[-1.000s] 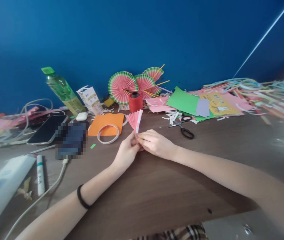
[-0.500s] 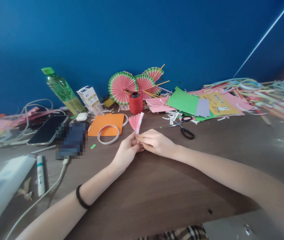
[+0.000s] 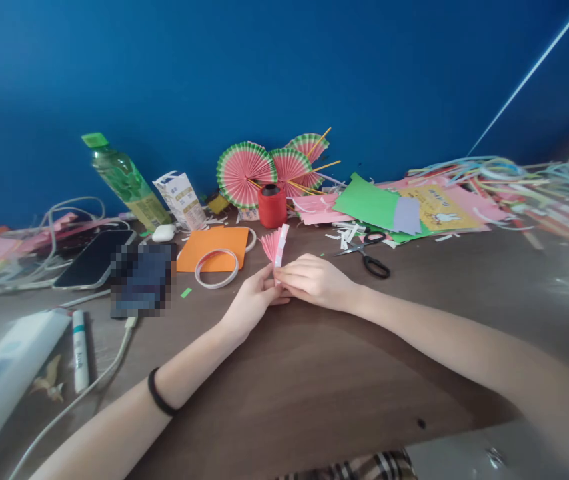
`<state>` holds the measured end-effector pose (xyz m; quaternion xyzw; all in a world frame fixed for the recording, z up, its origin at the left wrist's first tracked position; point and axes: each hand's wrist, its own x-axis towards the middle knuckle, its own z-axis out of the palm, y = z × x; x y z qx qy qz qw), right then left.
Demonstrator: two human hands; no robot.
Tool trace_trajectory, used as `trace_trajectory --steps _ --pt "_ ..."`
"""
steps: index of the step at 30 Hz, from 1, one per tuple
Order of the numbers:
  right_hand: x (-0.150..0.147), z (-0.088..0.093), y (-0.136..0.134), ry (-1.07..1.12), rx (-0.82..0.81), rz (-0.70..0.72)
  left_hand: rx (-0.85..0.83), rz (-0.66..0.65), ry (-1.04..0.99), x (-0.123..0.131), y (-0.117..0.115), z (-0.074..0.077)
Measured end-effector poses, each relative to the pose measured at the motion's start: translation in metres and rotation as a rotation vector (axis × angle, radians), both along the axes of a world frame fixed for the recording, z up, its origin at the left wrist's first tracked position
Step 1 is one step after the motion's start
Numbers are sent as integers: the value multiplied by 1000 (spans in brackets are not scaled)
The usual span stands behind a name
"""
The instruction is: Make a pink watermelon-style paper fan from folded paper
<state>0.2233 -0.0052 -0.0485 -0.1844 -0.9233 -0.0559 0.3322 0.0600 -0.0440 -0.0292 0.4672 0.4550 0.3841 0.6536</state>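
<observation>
A small pleated pink paper fan [image 3: 274, 244] with a white strip along its right edge stands upright over the brown table [image 3: 314, 387]. My left hand [image 3: 253, 303] and my right hand [image 3: 314, 281] meet at its base, and both pinch the folded lower end. The fingertips press together there. A white tape ring [image 3: 217, 268] lies just left of my hands on an orange paper sheet [image 3: 211, 245]. Black-handled scissors [image 3: 367, 257] lie to the right of my right hand.
Finished pink-and-green paper fans [image 3: 264, 170] and a red thread spool [image 3: 271, 205] stand at the back by the blue wall. Coloured paper sheets [image 3: 394, 207] and strips pile up at right. At left lie a green bottle [image 3: 121, 179], a carton [image 3: 180, 199], phones [image 3: 95, 259], cables and a glue stick [image 3: 80, 348].
The pleats have been squeezed closer together, so the pink fan looks narrower than a second ago. Both hands have edged slightly up and away from me.
</observation>
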Motion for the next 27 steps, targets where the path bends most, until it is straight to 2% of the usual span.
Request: trace_trajectory --steps 2,5,10,15,21,27 --pt "1 0 0 2 -10 -5 5 -20 8 0 0 0" --pt "1 -1 0 76 -119 -24 5 -37 9 -1 1 -2" --pt "1 4 -3 320 -425 -128 12 -15 -35 -2 4 -7" --pt "0 9 -1 565 -713 -158 20 -84 -21 -5 5 -6" --pt "1 8 7 749 -818 -116 23 -155 5 -6 5 -2" --pt "1 6 6 760 -849 -94 23 -212 50 -8 6 4"
